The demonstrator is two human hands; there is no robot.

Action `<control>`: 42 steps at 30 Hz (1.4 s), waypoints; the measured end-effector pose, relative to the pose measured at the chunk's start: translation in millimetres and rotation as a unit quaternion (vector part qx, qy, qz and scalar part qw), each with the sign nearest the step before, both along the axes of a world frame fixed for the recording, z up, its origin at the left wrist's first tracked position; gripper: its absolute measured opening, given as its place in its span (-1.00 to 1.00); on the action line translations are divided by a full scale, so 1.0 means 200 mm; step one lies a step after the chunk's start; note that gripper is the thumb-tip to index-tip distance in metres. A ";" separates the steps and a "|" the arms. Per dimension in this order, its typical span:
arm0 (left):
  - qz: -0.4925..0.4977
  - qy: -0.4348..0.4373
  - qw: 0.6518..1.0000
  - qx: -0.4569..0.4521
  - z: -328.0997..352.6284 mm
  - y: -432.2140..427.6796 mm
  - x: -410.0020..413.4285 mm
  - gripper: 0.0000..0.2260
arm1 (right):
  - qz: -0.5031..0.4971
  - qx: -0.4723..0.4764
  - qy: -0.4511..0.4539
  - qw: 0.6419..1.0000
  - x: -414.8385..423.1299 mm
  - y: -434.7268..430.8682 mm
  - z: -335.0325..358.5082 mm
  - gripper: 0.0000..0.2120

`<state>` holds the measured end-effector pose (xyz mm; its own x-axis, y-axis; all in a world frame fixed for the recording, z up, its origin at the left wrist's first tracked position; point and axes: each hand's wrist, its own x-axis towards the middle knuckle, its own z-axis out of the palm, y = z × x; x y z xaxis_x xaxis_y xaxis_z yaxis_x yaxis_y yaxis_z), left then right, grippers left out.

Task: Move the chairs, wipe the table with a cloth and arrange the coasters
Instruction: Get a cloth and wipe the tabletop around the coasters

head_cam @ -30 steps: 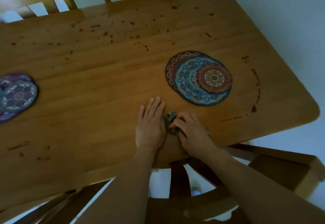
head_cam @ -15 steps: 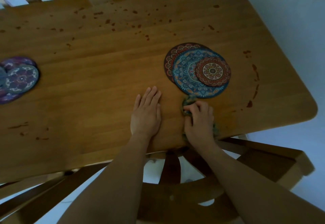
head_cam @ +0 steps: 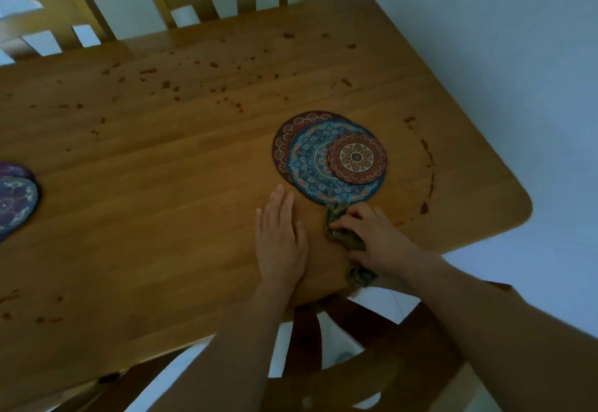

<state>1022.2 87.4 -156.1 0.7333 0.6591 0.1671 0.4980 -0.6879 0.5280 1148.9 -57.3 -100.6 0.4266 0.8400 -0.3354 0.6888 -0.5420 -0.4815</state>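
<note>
Now your right hand (head_cam: pixel 375 240), curled on the crumpled dark green cloth (head_cam: pixel 338 217), has slid away from your flat left hand (head_cam: pixel 281 243) up to the round patterned coasters (head_cam: pixel 330 159) (cloth touching them) on the brown wooden tabletop (head_cam: pixel 161 185); the far dark red spots (head_cam: pixel 166 84) still need wiping.

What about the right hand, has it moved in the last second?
Yes. The right hand slid the cloth rightward, away from the left hand, to the near edge of the coasters.
</note>
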 end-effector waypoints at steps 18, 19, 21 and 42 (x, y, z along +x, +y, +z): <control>0.115 0.177 0.968 -0.139 0.24 0.05 0.85 -0.38 | -0.119 0.000 0.034 0.992 0.35 -0.09 -0.01 -0.58; 0.127 0.183 0.965 -0.139 0.24 0.05 0.86 -0.37 | -0.116 0.003 0.031 0.993 0.35 -0.08 -0.01 -0.60; 0.157 0.199 0.960 -0.117 0.24 0.05 0.87 -0.33 | -0.108 0.009 0.020 0.994 0.37 -0.07 -0.02 -0.64; 0.318 0.134 0.916 -0.204 0.26 0.34 0.74 -0.59 | -0.080 0.030 0.049 0.995 0.45 -0.01 -0.01 -0.76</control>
